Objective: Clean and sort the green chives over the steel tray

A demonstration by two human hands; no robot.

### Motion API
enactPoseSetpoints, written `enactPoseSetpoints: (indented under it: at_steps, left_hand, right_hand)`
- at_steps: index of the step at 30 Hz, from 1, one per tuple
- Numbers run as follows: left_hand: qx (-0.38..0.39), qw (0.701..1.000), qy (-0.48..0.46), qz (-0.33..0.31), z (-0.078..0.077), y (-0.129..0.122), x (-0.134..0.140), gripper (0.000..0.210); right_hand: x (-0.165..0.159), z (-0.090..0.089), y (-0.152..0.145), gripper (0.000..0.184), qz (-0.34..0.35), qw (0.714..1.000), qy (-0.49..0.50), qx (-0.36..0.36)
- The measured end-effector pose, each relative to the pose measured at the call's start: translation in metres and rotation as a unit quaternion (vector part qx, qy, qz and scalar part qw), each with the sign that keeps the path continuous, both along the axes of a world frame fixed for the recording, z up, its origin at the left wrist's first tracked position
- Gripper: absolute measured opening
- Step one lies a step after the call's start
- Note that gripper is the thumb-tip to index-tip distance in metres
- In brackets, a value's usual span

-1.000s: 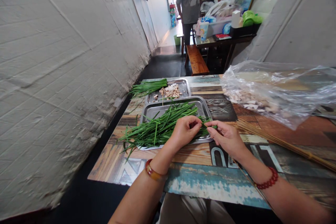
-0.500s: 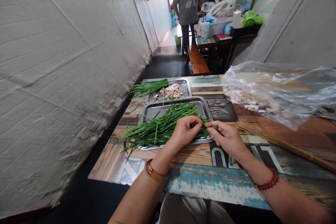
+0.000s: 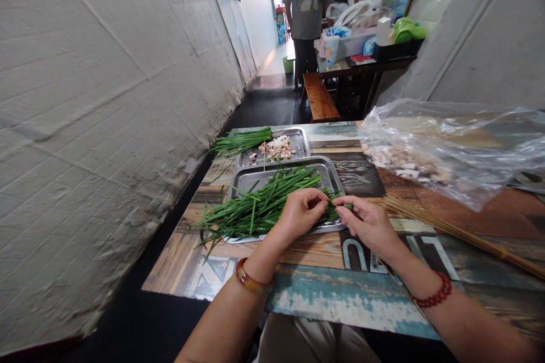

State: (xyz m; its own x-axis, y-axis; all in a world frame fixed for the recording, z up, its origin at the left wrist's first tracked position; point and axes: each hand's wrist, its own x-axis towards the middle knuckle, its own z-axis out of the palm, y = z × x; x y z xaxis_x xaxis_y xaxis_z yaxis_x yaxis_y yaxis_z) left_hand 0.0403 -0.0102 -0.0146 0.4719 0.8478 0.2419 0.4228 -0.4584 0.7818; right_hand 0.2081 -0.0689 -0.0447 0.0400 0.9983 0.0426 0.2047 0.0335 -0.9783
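A heap of long green garlic chives (image 3: 259, 204) lies across the nearer metal tray (image 3: 334, 167), its left ends hanging over the rim onto the table. Above the tray's right end, my left hand (image 3: 300, 210) is closed in a pinch on chives, the fingertips partly hidden. Just beside it, my right hand (image 3: 368, 224) pinches a thin bamboo skewer (image 3: 409, 295), whose long end runs back under my right forearm. The fingertips of both hands almost meet, and a bit of green shows between them.
Behind stands a second tray (image 3: 303, 142) with cut mushroom pieces (image 3: 279, 149) and more chives (image 3: 242, 140). To the right lie a clear plastic bag (image 3: 451, 147) of pale pieces and a bundle of skewers (image 3: 460, 232). A person (image 3: 307, 5) stands beyond a wooden bench (image 3: 320, 96).
My hands hold almost the same position. The person in the background has shifted slightly to the right.
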Motion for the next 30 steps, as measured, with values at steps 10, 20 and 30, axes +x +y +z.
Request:
enactPoseSetpoints:
  at_steps: [10,20,30]
  left_hand:
    - [0.027,1.000,-0.001,-0.014,-0.0016,-0.0011,-0.0001,0.012]
    - [0.055,0.998,0.026,-0.026,-0.0025,-0.0021,-0.0011,0.011]
    - [0.054,0.997,0.031,-0.037,-0.0027,-0.0022,-0.0010,0.012]
  right_hand:
    - [0.0007,-0.0058,0.0009,0.026,-0.007,1.000,0.011,-0.007]
    - [-0.0020,-0.0042,0.0007,0.047,-0.016,0.998,0.054,0.024]
    - [-0.0028,-0.0068,0.0008,0.033,-0.019,0.997,0.058,0.040]
